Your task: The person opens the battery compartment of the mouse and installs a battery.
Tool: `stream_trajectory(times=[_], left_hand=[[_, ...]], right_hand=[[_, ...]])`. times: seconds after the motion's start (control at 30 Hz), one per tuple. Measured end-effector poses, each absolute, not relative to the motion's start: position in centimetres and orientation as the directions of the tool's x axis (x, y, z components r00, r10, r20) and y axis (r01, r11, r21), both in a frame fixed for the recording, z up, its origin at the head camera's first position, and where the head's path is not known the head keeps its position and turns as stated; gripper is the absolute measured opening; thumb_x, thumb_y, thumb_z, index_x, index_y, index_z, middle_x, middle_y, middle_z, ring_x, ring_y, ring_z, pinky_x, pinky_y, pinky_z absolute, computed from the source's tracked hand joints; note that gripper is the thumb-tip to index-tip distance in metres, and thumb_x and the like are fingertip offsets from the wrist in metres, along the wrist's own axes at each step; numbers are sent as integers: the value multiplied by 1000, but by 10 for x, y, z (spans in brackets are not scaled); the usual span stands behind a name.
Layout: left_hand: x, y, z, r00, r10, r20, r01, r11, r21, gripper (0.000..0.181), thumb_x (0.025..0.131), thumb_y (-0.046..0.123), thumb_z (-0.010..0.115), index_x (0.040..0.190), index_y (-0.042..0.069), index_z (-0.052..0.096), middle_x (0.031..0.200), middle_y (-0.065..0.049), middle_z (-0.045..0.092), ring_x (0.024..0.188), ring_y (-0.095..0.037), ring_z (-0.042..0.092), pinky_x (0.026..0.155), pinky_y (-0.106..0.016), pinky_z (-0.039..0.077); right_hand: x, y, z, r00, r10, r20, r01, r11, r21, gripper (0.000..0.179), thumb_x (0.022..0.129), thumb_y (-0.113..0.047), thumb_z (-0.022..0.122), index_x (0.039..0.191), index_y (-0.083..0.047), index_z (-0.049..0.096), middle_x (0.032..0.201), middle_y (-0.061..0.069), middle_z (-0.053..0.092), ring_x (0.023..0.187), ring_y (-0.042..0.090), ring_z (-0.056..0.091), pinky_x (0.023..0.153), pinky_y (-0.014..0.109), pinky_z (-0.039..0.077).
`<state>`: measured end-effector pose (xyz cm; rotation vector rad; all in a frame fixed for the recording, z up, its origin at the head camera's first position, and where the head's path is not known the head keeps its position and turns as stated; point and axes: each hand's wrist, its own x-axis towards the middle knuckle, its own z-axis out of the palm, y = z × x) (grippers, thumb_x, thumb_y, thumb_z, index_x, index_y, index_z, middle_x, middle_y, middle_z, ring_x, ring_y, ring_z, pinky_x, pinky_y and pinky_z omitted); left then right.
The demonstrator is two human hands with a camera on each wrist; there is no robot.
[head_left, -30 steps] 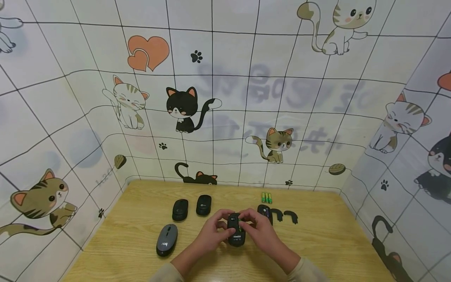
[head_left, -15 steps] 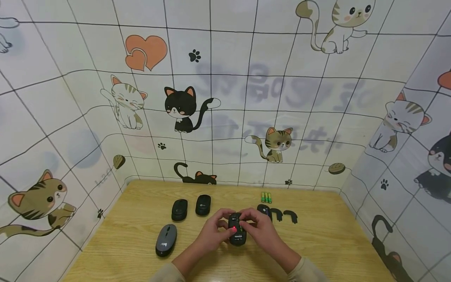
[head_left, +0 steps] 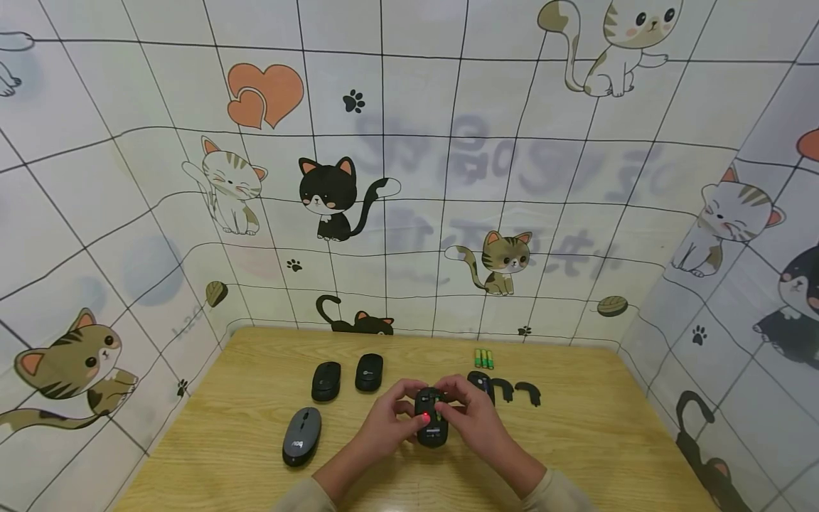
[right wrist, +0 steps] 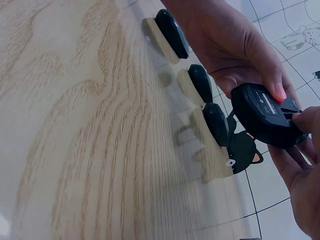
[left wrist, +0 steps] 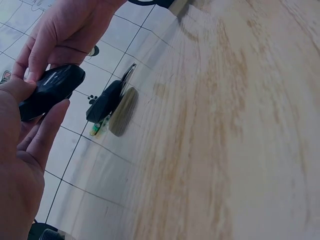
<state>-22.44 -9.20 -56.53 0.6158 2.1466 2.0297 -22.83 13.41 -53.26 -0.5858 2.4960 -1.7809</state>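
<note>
Between my two hands a black computer mouse (head_left: 432, 432) is held above the table, underside up, with a label and an uncovered battery slot showing. My left hand (head_left: 387, 421) grips its left side, the thumb on the underside beside a red glow. At the right edge, my right hand (head_left: 472, 412) holds the mouse too, its thumb at the slot and fingers wrapped beneath. A bit of green, like a battery, shows by that thumb in the head view. The right wrist view shows the mouse (right wrist: 260, 112) tilted, with the right thumb (right wrist: 305, 120) against the slot.
Two black mice (head_left: 326, 381) (head_left: 369, 372) and a grey mouse (head_left: 302, 436) stand on the left of the wooden table (head_left: 224, 455). Behind the right hand lie another dark mouse (head_left: 481, 384), two curved black covers (head_left: 502, 389) (head_left: 528, 392) and several green batteries (head_left: 484, 359). A cat-print sheet surrounds the table.
A red light has come on at the mouse's underside by the left thumb; it was absent one second ago. Both hands stay on the mouse, nearly still.
</note>
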Motion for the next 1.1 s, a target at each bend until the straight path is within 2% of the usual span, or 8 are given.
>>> stream_trajectory(times=[0.3,0.67,0.93,1.1], left_hand=[[-223,-91,-564,-909,377,177,202,26,979,50,102,1,77,147,18,62,130,-12,58,95,-20,73,67,-45,69],[-226,-94,-566,-912,389,131,142,0,990,47,104,6,77,146,21,63,128,-13,62,94,-23,73,67,-42,68],[-230,-98,-565,-912,394,111,109,-26,994,48,104,4,75,148,18,61,126,-13,63,92,-24,75,67,-41,68],[-232,-100,-564,-914,394,98,82,-56,995,49,104,6,75,150,15,60,123,-13,64,93,-23,77,67,-41,68]], right_hand=[[-226,132,-532,-938,-291,190,-268,258,-928,24,105,-8,77,128,-14,74,129,9,73,109,24,73,92,34,64],[-225,134,-538,-945,-283,163,-238,257,-937,33,103,-14,81,135,-17,73,136,5,72,115,23,71,94,28,63],[-228,142,-545,-875,-436,211,-352,275,-895,69,96,-20,90,156,-13,57,149,9,61,117,26,64,95,36,61],[-227,146,-543,-819,-530,220,-426,305,-852,96,89,-23,97,167,-18,42,154,8,52,123,25,58,99,38,59]])
